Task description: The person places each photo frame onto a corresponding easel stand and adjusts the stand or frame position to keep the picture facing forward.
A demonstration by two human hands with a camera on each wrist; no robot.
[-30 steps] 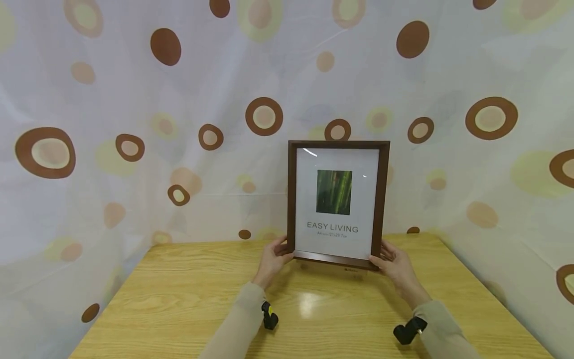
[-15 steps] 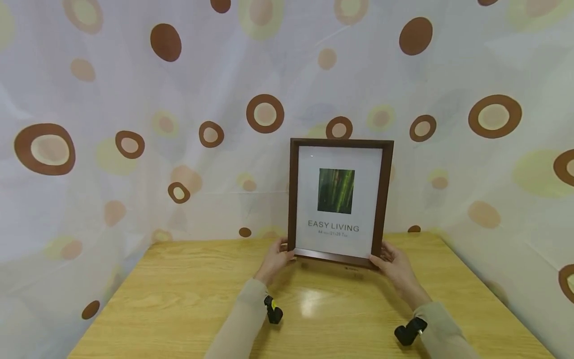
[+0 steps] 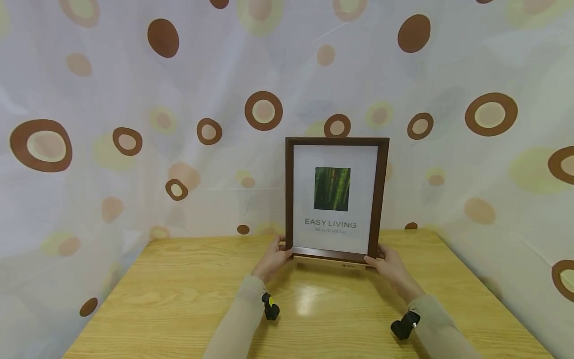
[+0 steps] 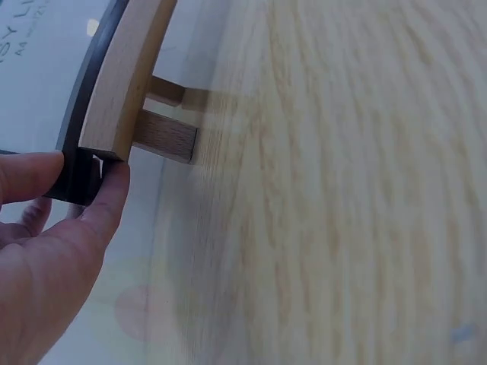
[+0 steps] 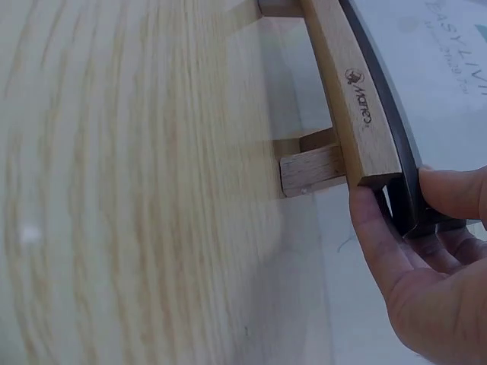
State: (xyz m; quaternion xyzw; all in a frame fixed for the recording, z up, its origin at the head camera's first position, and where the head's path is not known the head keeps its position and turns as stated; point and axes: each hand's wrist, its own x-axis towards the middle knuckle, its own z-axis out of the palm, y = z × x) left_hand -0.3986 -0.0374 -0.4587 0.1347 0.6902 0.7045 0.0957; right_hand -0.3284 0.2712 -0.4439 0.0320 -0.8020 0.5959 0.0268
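A dark brown picture frame (image 3: 334,194) stands upright at the back of the table, leaning slightly back. Behind its glass is a white sheet with a green bamboo picture and the words EASY LIVING. Its bottom edge lies along the ledge of a small wooden easel (image 4: 122,91), whose short legs (image 5: 313,169) meet the tabletop. My left hand (image 3: 271,260) holds the lower left corner, thumb on the front and fingers behind and beneath. At the lower right corner, my right hand (image 3: 393,269) grips likewise, one finger touching the ledge's end.
The light wood table (image 3: 193,294) extends in front and to both sides. A white curtain (image 3: 215,65) with brown rings and dots hangs close behind the frame and along both sides. Each sleeve carries a black wrist camera (image 3: 270,306).
The frame has levelled, its lower right corner coming up a little. More of the easel's ledge shows beneath it. Both hands have kept their hold, and the head view has shifted slightly.
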